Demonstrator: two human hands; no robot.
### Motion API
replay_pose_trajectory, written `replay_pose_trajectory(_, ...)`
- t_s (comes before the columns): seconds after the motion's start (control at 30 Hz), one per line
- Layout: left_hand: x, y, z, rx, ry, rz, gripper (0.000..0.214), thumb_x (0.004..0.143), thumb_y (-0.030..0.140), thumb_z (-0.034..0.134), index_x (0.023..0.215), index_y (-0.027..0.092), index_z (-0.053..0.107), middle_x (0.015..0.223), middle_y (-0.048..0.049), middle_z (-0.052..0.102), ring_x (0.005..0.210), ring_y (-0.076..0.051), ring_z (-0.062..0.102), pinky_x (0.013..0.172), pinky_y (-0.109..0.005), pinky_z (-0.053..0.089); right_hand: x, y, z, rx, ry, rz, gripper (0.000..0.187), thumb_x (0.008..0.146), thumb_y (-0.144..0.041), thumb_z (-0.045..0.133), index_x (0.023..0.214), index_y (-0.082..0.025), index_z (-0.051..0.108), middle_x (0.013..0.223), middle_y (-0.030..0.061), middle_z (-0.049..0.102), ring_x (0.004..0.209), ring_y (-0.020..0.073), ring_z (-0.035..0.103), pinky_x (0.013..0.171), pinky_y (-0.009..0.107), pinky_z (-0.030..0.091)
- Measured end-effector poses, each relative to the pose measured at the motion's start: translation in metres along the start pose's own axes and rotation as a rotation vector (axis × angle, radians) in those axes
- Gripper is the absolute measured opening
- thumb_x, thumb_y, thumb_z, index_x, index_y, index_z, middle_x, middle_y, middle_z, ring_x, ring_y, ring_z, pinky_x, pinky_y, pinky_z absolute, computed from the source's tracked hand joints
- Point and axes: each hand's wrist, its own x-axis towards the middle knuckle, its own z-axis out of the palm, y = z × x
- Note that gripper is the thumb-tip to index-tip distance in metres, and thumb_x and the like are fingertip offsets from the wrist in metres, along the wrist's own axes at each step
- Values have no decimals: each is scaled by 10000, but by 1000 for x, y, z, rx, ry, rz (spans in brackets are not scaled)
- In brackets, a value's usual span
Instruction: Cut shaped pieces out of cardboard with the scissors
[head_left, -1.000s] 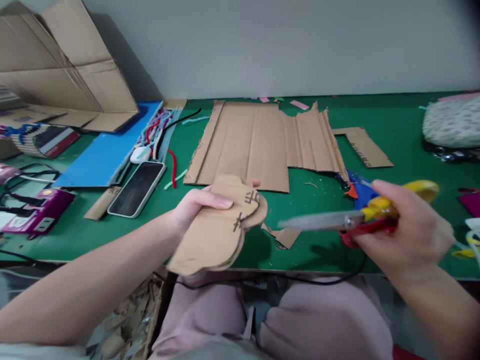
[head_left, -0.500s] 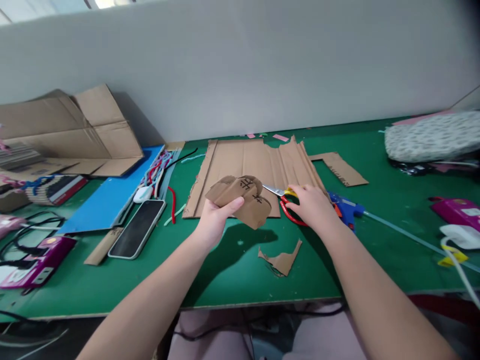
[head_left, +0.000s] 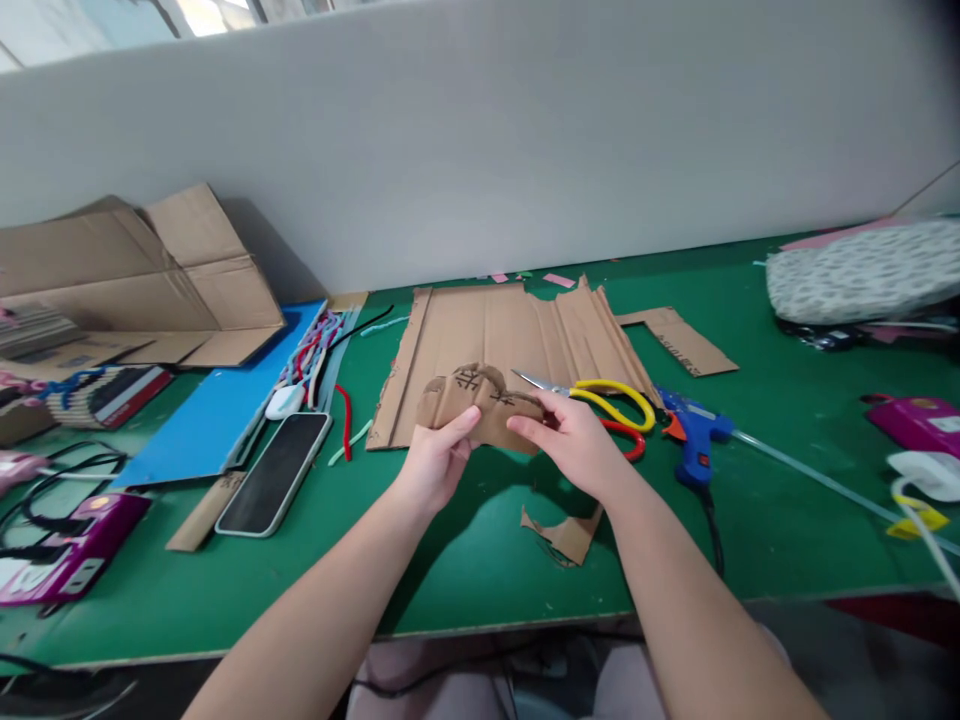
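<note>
Both hands hold a stack of cut cardboard shapes (head_left: 480, 400) with black pen marks, raised over the green table (head_left: 465, 570). My left hand (head_left: 435, 462) pinches its left end from below. My right hand (head_left: 574, 442) grips its right end with thumb and fingers. The yellow and red scissors (head_left: 600, 400) lie on the table just right of my right hand, blades pointing left. Behind them lies a large flat cardboard sheet (head_left: 502, 330).
A blue glue gun (head_left: 694, 432) lies right of the scissors. A cardboard scrap (head_left: 564, 532) sits near the front edge. A phone (head_left: 274, 472), a blue sheet (head_left: 217, 405), pipe cleaners (head_left: 319, 345) and folded boxes (head_left: 142, 275) are at left. A patterned pouch (head_left: 862, 270) lies far right.
My right hand has set the scissors down on the table and come back to grip the cardboard shapes. My left hand stayed on them, held farther out over the table.
</note>
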Motion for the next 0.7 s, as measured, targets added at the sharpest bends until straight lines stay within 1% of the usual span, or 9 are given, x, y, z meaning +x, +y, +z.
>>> replay_pose_trajectory(0.07, -1, 0, -3, 37, -6, -6, 413, 683, 216, 762, 1074, 196, 631, 941, -57, 728, 913, -226, 683, 765, -310, 561, -2, -2, -3, -4, -14, 14, 205, 824, -360, 610, 970, -217, 622, 838, 25, 677, 920, 233, 643, 815, 385, 517)
replay_pose_trajectory(0.13, -2, 1, -5, 93, -5, 17, 380, 668, 217, 775, 1023, 181, 648, 911, -57, 727, 913, -226, 680, 787, -311, 553, -5, -3, -8, -1, -38, 21, 218, 843, -358, 586, 1018, -230, 609, 918, 31, 684, 942, 224, 638, 824, 374, 517)
replay_pose_trajectory(0.23, -2, 3, -9, 139, -10, 36, 387, 659, 225, 782, 1019, 201, 643, 924, -40, 725, 884, -213, 684, 801, -323, 547, -9, -4, -17, -28, -66, 16, 247, 871, -359, 549, 1092, -256, 588, 1025, 31, 672, 935, 203, 632, 848, 370, 507)
replay_pose_trajectory(0.3, -1, 4, -13, 169, -16, 37, 393, 656, 230, 785, 1020, 225, 638, 949, -23, 721, 878, -201, 685, 808, -326, 545, -11, -3, -22, -75, -71, 14, 257, 883, -359, 533, 1118, -269, 579, 1039, 24, 667, 925, 196, 629, 864, 374, 496)
replay_pose_trajectory(0.37, 1, 4, -16, 228, -36, 55, 388, 646, 218, 791, 1005, 230, 643, 958, -12, 715, 891, -192, 681, 799, -306, 551, -12, -2, -26, -136, -58, 8, 250, 886, -355, 528, 1118, -276, 579, 1014, 15, 672, 939, 200, 624, 855, 370, 493)
replay_pose_trajectory(0.43, 2, 4, -18, 283, -73, 23, 401, 642, 208, 791, 1012, 226, 637, 963, -13, 708, 862, -198, 685, 719, -297, 579, -14, -2, -27, -193, -43, 1, 230, 887, -353, 527, 1096, -276, 586, 987, 10, 675, 942, 203, 623, 827, 356, 497)
replay_pose_trajectory(0.53, 0, 2, -15, 311, -113, -78, 409, 655, 229, 780, 1027, 203, 611, 951, -29, 698, 763, -207, 692, 564, -306, 603, -14, -1, -27, -215, -22, -8, 199, 890, -344, 523, 1061, -260, 584, 986, 15, 668, 952, 203, 618, 820, 343, 493)
replay_pose_trajectory(0.57, -1, 2, -14, 310, -116, -85, 409, 655, 233, 781, 1021, 193, 604, 942, -32, 695, 743, -203, 691, 545, -307, 606, -14, -1, -26, -198, -15, -12, 194, 892, -339, 519, 1058, -256, 578, 997, 19, 664, 964, 203, 615, 827, 342, 491)
replay_pose_trajectory(0.7, -4, 2, -7, 315, -102, -38, 396, 641, 221, 792, 983, 174, 599, 900, -29, 688, 696, -173, 682, 538, -278, 610, -14, 0, -23, -110, -27, -3, 185, 906, -339, 490, 1058, -252, 547, 1029, 28, 644, 994, 203, 606, 860, 362, 483)
